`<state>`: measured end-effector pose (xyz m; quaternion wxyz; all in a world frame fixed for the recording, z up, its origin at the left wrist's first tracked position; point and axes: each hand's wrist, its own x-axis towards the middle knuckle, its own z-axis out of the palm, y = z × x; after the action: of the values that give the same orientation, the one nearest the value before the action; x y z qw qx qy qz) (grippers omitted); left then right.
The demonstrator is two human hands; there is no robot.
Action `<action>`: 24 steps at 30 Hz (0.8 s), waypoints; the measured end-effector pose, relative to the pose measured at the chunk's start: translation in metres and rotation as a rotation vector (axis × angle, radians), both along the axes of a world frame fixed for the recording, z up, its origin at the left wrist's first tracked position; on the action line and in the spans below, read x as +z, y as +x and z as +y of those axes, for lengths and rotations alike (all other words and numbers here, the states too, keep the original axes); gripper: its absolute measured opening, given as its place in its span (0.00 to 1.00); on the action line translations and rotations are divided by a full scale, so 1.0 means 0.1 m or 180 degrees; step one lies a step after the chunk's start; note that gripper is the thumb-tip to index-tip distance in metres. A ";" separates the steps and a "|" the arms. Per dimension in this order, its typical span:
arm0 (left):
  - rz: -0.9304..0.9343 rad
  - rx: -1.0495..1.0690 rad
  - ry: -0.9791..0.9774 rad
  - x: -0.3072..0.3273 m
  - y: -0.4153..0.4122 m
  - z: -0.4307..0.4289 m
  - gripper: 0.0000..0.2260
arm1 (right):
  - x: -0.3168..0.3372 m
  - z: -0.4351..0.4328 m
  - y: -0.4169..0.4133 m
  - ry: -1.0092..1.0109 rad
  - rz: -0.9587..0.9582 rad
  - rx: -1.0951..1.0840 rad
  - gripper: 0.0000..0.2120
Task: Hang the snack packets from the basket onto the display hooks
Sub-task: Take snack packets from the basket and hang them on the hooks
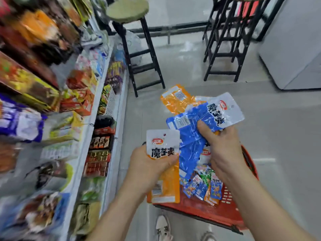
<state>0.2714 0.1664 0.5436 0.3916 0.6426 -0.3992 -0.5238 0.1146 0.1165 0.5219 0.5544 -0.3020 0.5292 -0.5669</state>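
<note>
My left hand (149, 164) grips an orange snack packet (164, 180) with a white top, held upright over the red basket (208, 211). My right hand (224, 150) grips a bunch of packets: blue ones (189, 134), one with a white header (225, 108), and an orange one (175, 100) fanned out behind. Several small snack packets (203, 186) lie in the basket under my hands. No display hook is clearly visible; the shelves on the left are blurred.
Store shelves (97, 129) packed with snack packs run along the left. Two black bar stools (137, 54) (227, 40) stand ahead on the grey tiled floor. A white cabinet (295, 46) stands at the right. My shoes (163, 226) show below the basket.
</note>
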 end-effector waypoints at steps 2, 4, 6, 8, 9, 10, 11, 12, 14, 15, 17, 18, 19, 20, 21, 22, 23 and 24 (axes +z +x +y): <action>-0.0046 0.0340 -0.0151 0.62 0.06 0.21 0.10 | 0.61 0.10 0.11 -0.0104 -0.0134 0.0116 0.11; -0.0163 0.0541 -0.0345 1.19 0.11 0.46 0.10 | 1.16 0.17 0.19 -0.0186 -0.0420 0.0237 0.11; -0.0325 0.0892 -0.0532 1.63 0.18 0.76 0.10 | 1.67 0.22 0.26 -0.0314 -0.0676 0.0297 0.12; -0.0414 0.1437 -0.0638 1.97 0.30 1.11 0.13 | 2.11 0.27 0.30 -0.0472 -0.0867 0.0480 0.12; -0.0400 0.1725 -0.0665 2.15 0.34 1.30 0.15 | 2.32 0.31 0.30 -0.0555 -0.0883 0.0650 0.13; -0.0369 0.2004 -0.0762 2.31 0.39 1.49 0.17 | 2.51 0.36 0.30 -0.0655 -0.0859 0.0851 0.15; -0.0355 0.2278 -0.0920 2.48 0.43 1.68 0.17 | 2.70 0.42 0.30 -0.0773 -0.0799 0.1070 0.18; -0.0358 0.2516 -0.1112 2.64 0.47 1.87 0.14 | 2.86 0.49 0.31 -0.0894 -0.0744 0.1305 0.20; -0.0310 0.2905 -0.1455 3.00 0.48 2.17 0.11 | 3.14 0.65 0.40 -0.1064 -0.0640 0.1847 0.24; -0.0213 0.3053 -0.1609 3.15 0.47 2.29 0.12 | 3.25 0.74 0.49 -0.1087 -0.0677 0.2119 0.24; 0.0009 0.3267 -0.1955 3.39 0.47 2.49 0.16 | 3.44 1.00 0.71 -0.1076 -0.0873 0.2628 0.23; 0.0078 0.3336 -0.2084 3.49 0.47 2.55 0.18 | 3.54 1.16 0.84 -0.1049 -0.0911 0.2813 0.21; 0.0097 0.3412 -0.2156 3.57 0.46 2.60 0.20 | 3.63 1.34 0.97 -0.1036 -0.0933 0.2945 0.19; 0.0102 0.3492 -0.2216 3.62 0.46 2.62 0.20 | 3.70 1.51 1.11 -0.0977 -0.1017 0.3040 0.17; 0.0057 0.3578 -0.2255 3.66 0.46 2.63 0.19 | 3.75 1.68 1.24 -0.0837 -0.1125 0.3103 0.16; -0.0030 0.3667 -0.2257 3.71 0.46 2.65 0.17 | 3.78 1.84 1.38 -0.0648 -0.1253 0.3135 0.16; -0.0156 0.3749 -0.2243 3.72 0.49 2.68 0.14 | 3.80 1.97 1.51 -0.0540 -0.1269 0.3172 0.15; -0.0293 0.3822 -0.2235 3.74 0.52 2.71 0.13 | 3.84 2.10 1.62 -0.0502 -0.1214 0.3214 0.15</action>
<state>0.3234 0.4379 0.9176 0.7807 0.6090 -0.1368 -0.0289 0.2764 0.3266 0.9058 0.8195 -0.4511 0.1643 -0.3129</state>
